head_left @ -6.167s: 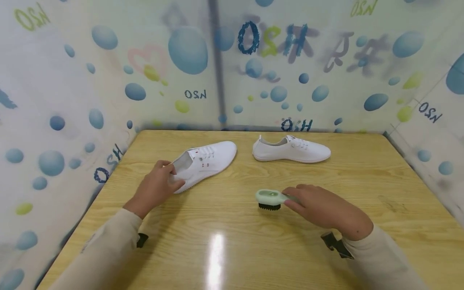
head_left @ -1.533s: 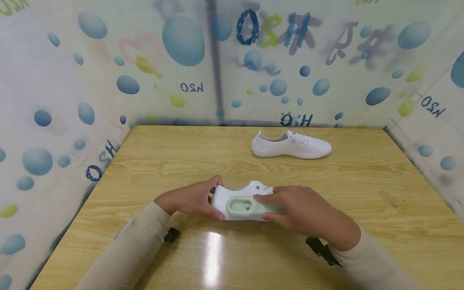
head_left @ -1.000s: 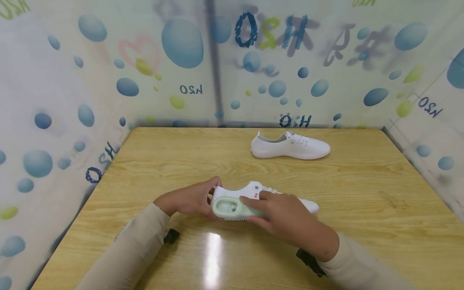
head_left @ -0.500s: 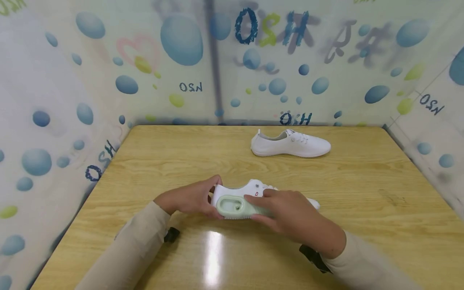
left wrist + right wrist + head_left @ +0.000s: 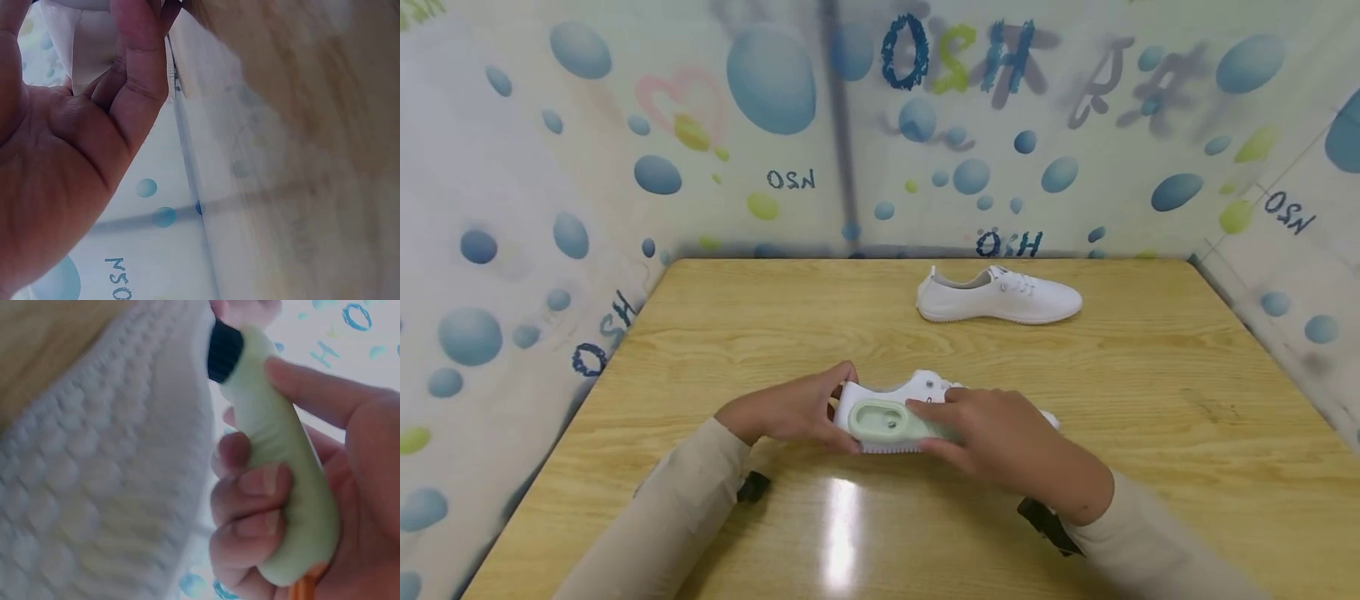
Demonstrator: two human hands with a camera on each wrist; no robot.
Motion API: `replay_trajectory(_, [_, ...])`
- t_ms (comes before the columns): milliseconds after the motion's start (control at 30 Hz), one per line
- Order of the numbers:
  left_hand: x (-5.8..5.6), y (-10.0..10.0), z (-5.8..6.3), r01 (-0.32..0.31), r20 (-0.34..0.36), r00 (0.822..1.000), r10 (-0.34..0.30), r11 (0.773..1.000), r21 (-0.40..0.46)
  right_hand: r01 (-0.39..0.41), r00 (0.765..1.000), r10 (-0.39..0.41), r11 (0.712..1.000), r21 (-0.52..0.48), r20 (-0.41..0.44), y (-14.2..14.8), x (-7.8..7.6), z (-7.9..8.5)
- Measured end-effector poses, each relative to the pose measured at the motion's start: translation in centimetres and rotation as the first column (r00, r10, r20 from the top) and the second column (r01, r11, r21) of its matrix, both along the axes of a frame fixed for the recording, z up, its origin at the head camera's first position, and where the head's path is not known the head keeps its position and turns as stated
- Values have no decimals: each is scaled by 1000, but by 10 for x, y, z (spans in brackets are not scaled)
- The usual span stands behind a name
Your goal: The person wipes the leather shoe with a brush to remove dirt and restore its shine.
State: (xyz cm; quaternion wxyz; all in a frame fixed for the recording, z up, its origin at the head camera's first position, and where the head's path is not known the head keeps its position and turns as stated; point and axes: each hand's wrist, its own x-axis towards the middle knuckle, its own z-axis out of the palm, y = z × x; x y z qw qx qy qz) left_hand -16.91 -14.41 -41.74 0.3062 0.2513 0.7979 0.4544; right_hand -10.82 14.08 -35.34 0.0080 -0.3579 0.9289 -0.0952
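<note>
A white lace-up shoe is tipped on its side at mid-table in the head view, toe to the right. My left hand grips its heel between thumb and fingers. My right hand holds a pale green scrub brush by the handle, index finger stretched along its back. In the right wrist view the black bristles touch the shoe's side near the heel, and the knobbed sole faces that camera. The right hand covers the shoe's middle in the head view.
A second white shoe stands upright at the back of the wooden table, toe to the right. A patterned curtain wall borders the table's back and sides.
Earlier the left hand held the shoe at back left, with the brush apart from it. Now the shoe is nearer. The brush has shifted left and right along its side near the heel.
</note>
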Motion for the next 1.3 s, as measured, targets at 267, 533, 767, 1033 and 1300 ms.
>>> replay_trajectory(267, [0,-2,0,2,-24,1000,-3,1000,-12,22,999,-21,1000,-14,37,5,-3,4])
replay_trajectory(533, [-1,-2,0,11,-22,1000,-11,1000,1,-14,996,12,1000,-24,-88,-12,-2,-19])
replay_trajectory(767, [0,-1,3,9,-18,1000,-9,1000,-9,23,999,-24,1000,20,46,6,-4,6])
replay_trajectory(1033, [0,-1,3,8,-17,1000,-8,1000,-15,9,997,-7,1000,-26,76,7,-7,4])
replay_trajectory(1300, [-1,-1,1,16,10,1000,-16,1000,7,0,999,1,1000,-25,45,-5,-5,-7])
